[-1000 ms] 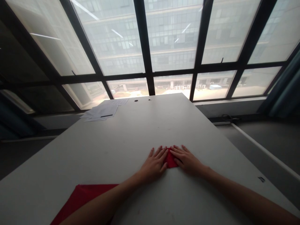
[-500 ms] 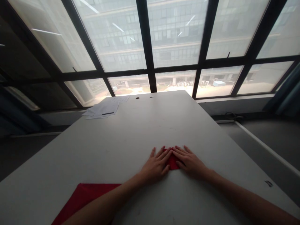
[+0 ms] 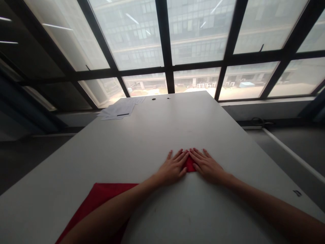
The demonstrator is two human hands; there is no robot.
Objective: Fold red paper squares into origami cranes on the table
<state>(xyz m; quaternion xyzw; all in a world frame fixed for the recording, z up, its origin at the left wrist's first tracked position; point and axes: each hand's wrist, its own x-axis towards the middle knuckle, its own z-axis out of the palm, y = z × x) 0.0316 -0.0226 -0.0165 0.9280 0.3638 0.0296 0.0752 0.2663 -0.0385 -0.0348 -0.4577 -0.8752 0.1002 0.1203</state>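
Note:
A small red folded piece (image 3: 191, 165), paper or cloth I cannot tell, lies flat on the white table. My left hand (image 3: 174, 167) rests palm down over its left side, fingers stretched forward. From the right, my right hand (image 3: 207, 165) lies flat over the other side in the same way. The fingertips of both hands come together near the far edge of the red piece, and much of it is hidden beneath them. Under my left forearm lies a larger red sheet (image 3: 109, 191), partly covered by the arm.
The white table (image 3: 162, 132) stretches toward a large window. White papers (image 3: 119, 109) with a dark pen (image 3: 123, 115) on them lie at the far left. Two holes show near the far edge. A small dark mark (image 3: 297, 193) is close to the right edge.
The whole view has shifted, so the table and hands appear slightly higher. Both hands stay flat on the small red piece, with the fingertips a little closer together.

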